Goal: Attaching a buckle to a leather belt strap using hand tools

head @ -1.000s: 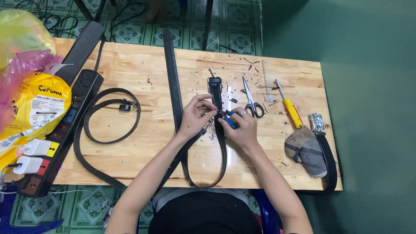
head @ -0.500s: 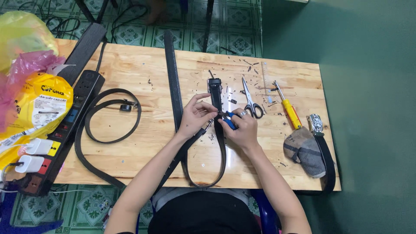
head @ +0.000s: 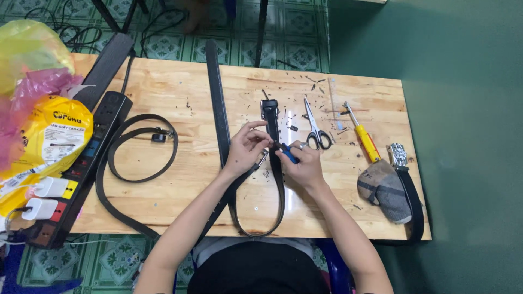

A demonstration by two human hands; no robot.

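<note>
A long black belt (head: 218, 103) runs down the wooden table (head: 174, 87), loops at the near edge and comes back up to its end (head: 269, 111). My left hand (head: 245, 149) pinches that belt strap near the end. My right hand (head: 302, 163) is closed on a small blue-handled tool (head: 289, 156) whose tip meets the strap right beside my left fingers. Small dark scraps lie scattered around the belt end.
Scissors (head: 316, 128) and a yellow-handled screwdriver (head: 364, 136) lie right of my hands. A grey cloth (head: 384, 188) and a belt with a metal buckle (head: 400, 158) sit at the right edge. A second black belt (head: 136, 158), a power strip (head: 81, 169) and plastic bags (head: 38, 109) fill the left.
</note>
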